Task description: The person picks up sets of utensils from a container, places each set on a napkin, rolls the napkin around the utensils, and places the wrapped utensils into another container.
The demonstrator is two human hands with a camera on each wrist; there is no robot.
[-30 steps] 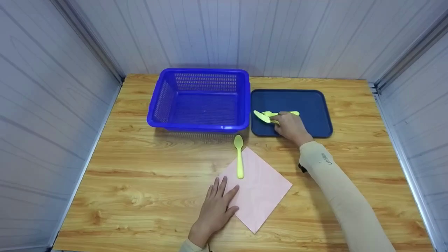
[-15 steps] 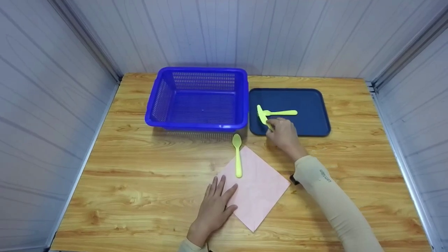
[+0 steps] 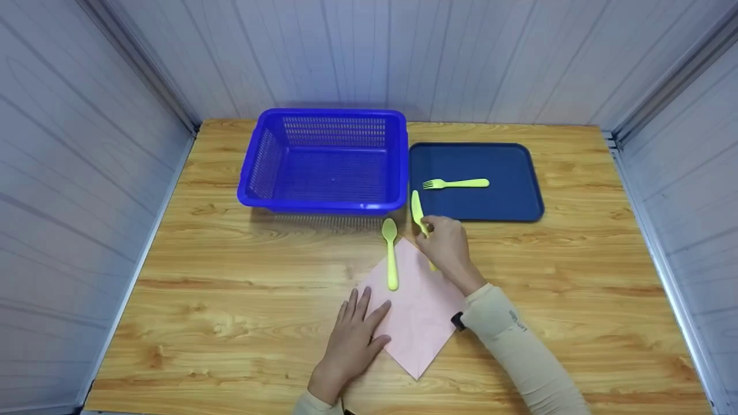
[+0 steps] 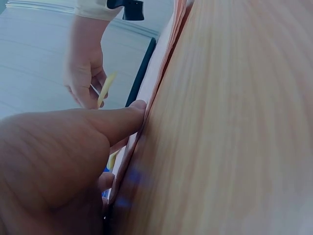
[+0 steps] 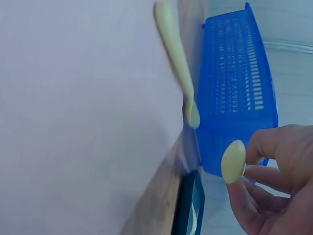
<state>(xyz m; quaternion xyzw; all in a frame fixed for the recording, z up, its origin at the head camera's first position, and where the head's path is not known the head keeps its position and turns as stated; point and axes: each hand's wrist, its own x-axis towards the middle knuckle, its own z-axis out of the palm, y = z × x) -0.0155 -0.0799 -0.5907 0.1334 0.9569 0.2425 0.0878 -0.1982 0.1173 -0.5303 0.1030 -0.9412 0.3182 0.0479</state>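
Pink napkin [image 3: 416,328] is touched along its left side by the left hand [image 3: 349,349], fingers straight and slightly apart. Across the napkin's far left edge a yellow spoon [image 3: 392,265] is laid. Above its far right edge a yellow knife [image 3: 417,207] is held by the right hand [image 3: 447,245], thumb and fingers clamped on the handle. Beyond the napkin, a blue tray [image 3: 510,202] with a fork [image 3: 461,183] is set to the right, a blue basket [image 3: 323,205] to the left.

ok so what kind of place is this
Probably a work booth: pale panels enclose a wood-grain table on three sides, with a blue basket and dark tray on it.
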